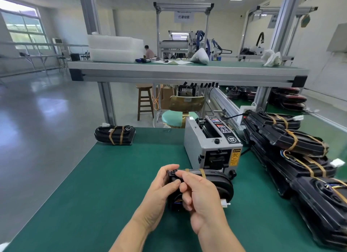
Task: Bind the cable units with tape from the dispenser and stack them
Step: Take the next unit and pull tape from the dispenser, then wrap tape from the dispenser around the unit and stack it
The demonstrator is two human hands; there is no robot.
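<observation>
- Left hand [161, 187]: fingers curled round the left end of the unit [221, 184], gripping it.
- Right hand [199, 195]: fingers pinch that same end.
- The unit is on the table [112, 176], just before the dispenser [212, 144]; the stack [293, 144] lies to the right.

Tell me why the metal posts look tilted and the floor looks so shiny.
Head view: the wide-angle lens bends straight lines near the picture's edges, so the aluminium posts lean inward. The glossy floor mirrors the window as pale glare patches. The left hand and right hand, gripping the cable unit, look fairly sharp. The far workstation looks softer.
</observation>
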